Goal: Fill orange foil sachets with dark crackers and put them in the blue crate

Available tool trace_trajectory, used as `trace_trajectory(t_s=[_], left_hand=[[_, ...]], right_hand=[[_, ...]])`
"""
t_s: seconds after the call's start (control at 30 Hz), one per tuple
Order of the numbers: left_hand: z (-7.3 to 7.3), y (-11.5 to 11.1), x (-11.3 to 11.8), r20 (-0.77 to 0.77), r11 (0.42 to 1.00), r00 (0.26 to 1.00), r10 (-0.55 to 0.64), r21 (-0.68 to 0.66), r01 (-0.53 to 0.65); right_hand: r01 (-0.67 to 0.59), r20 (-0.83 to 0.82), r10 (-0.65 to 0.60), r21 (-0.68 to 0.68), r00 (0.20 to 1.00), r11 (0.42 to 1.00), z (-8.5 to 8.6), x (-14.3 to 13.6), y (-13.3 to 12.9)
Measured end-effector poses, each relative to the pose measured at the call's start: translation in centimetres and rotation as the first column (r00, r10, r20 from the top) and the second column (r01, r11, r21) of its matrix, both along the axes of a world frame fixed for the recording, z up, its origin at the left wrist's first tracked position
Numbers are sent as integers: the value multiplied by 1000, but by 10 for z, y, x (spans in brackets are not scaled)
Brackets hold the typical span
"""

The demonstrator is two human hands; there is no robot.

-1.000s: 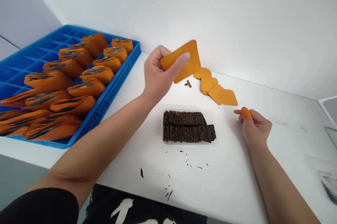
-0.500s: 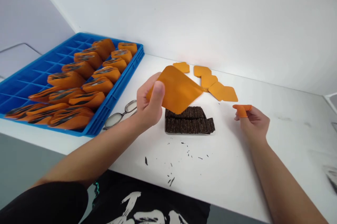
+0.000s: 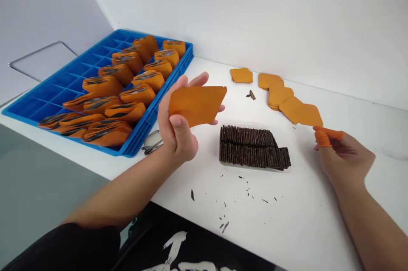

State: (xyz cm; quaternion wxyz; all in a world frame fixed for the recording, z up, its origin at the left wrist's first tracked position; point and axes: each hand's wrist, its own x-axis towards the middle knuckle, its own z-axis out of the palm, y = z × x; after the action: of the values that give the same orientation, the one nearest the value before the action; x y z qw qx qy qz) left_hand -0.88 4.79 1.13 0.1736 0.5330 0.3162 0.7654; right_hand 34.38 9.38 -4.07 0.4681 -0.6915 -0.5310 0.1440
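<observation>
Head view: holds a flat orange card (image 3: 202,103) up in the left hand (image 3: 179,137), above the table (image 3: 255,228).
Clamps it with thumb in front and fingers behind, between the blue tray (image 3: 137,139) of orange packets (image 3: 103,86) and the clear box (image 3: 283,135) of dark strips (image 3: 248,152); holds the right hand (image 3: 347,156) with thumb and forefinger, in orange finger covers (image 3: 323,138), together beside loose cards (image 3: 307,114); cannot tell whether touching them.

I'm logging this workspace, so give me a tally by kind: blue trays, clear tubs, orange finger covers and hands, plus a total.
Tray: 1
Tub: 1
Finger covers: 2
Hands: 2 (left hand, right hand)
Total: 6
</observation>
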Motion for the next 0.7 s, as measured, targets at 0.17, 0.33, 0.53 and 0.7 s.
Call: trace_trajectory(t_s=[0.17,0.33,0.53,0.7], left_hand=[[15,-15,8,296,933,936,-193,-241,268],[24,-22,8,534,737,801,-271,-420,529],[17,-21,8,466,773,841,-275,-413,481],[14,-16,9,425,755,854,-299,-442,484]], right_hand=[[60,23,-60,-4,998,998,1,3,3],[71,-9,-71,167,997,983,1,3,13],[169,-32,-166,266,986,949,-2,17,22],[77,-66,-67,159,996,984,3,21,20]])
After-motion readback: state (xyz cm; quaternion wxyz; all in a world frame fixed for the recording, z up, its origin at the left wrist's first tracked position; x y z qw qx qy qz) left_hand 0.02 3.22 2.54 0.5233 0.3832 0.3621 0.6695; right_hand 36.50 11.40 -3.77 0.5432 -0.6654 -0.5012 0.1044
